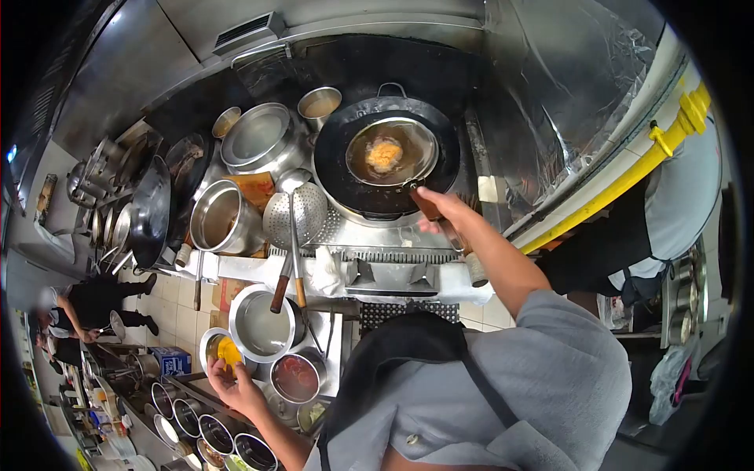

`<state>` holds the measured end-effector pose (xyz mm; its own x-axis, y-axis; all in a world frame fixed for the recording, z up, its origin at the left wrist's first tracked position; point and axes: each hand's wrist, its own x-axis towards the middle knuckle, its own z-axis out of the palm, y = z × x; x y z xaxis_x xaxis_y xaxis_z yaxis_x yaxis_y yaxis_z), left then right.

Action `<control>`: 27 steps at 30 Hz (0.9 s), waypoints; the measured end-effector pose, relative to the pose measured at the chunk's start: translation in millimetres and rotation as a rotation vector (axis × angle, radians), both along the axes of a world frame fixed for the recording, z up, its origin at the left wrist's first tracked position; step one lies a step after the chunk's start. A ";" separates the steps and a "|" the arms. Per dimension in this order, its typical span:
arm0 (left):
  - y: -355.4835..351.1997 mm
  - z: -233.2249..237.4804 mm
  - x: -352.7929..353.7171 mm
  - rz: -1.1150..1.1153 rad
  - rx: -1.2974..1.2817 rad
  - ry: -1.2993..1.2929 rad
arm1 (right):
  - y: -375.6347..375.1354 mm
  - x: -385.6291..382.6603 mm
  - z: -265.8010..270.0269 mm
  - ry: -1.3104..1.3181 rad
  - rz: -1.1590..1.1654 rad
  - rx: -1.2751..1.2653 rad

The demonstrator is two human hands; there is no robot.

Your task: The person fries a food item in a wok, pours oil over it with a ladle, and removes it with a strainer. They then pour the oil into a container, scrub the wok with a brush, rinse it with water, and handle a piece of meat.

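Note:
My right hand (444, 210) is closed round the wooden handle (425, 204) of a round strainer (430, 162), which sits in the oil of a large black wok (334, 162). An orange-yellow frothy piece of food (384, 155) bubbles in the oil inside the strainer's ring. My left hand (229, 383) is at the near rim of a small metal bowl (206, 350) of yellow liquid, probably beaten egg (228, 350). Its thumb and fingers are bent at the rim; part of the grip is hidden. Beside the bowl stands a wide metal pot of clear liquid (263, 326).
A perforated skimmer (295, 217) and a ladle (296, 180) lie left of the wok, near a steel pot (222, 216) and a lidded pot (257, 135). A pot of red liquid (298, 378) stands near my body. Another person (667, 212) is at right; one (94, 310) is far left.

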<state>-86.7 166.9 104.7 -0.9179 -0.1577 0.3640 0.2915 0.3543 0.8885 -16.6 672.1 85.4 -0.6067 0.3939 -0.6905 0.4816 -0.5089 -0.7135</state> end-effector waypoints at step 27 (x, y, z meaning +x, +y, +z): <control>-76.9 -67.0 20.6 -0.061 0.124 -0.356 | -326.0 -149.2 -136.3 -0.313 0.287 -0.473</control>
